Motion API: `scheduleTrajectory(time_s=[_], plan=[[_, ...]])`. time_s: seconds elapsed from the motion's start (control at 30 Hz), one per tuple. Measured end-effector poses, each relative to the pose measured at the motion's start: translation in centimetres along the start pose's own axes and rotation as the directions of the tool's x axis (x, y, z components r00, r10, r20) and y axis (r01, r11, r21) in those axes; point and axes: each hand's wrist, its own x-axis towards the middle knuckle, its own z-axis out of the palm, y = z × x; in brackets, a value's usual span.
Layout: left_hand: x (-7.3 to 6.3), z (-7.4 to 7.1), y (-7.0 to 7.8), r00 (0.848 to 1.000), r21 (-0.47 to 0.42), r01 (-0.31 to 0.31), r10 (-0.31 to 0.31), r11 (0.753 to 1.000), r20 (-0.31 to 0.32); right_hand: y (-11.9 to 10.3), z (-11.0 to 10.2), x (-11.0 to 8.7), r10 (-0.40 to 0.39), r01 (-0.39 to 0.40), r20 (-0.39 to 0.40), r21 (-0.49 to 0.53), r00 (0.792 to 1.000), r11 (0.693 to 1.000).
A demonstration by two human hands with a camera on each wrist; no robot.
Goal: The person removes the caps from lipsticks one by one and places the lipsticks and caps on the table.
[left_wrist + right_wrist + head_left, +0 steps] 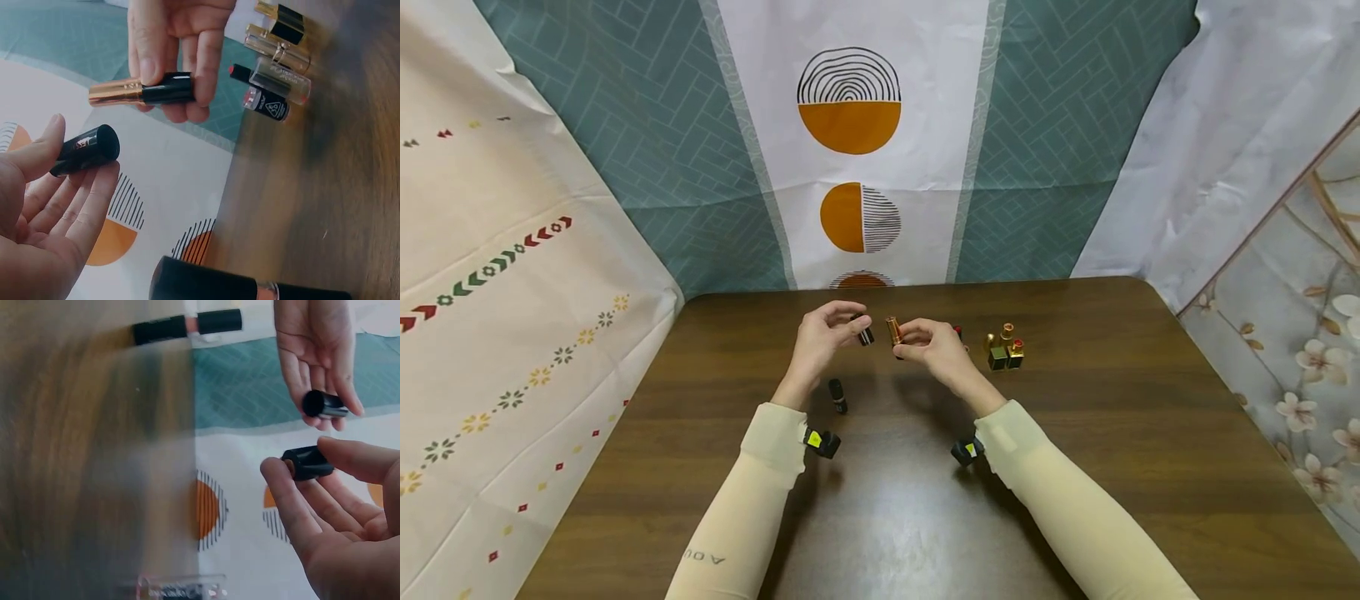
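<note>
Over the table's far part, my left hand pinches a black lipstick cap between thumb and fingers. Facing it, my right hand holds a lipstick tube by its black base, with the gold part uncovered. The cap and the tube are apart, a small gap between them. Seen from the right wrist, the cap's dark open end shows, and the tube's black base lies between thumb and fingers. Whether any lipstick bullet stands out of the gold part cannot be made out.
A closed black lipstick is on the brown wooden table beside my left wrist. To the right of my right hand stand several lipsticks, some gold, one with a clear cap. A patterned cloth hangs behind the table.
</note>
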Motion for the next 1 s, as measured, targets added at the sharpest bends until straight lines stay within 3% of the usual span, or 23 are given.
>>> scheduleTrajectory(time_s=[0.5,0.73,1.0], plan=[[0.2,2.1,0.9,0.998,0.040,-0.031,0.028,0.999,0.062,-0.9,-4.2,-0.7,-0.028,0.031,0.063,-0.046,0.998,0.998],[0.2,3.7,1.0,0.993,0.060,-0.071,0.064,0.996,0.100,-1.2,-7.1,-1.4,-0.010,0.016,0.104,-0.058,0.995,0.998],[0.6,5.6,1.3,0.988,0.052,-0.076,0.068,0.996,0.138,-1.1,-9.7,-2.1,0.008,0.004,0.125,-0.096,0.992,0.995]])
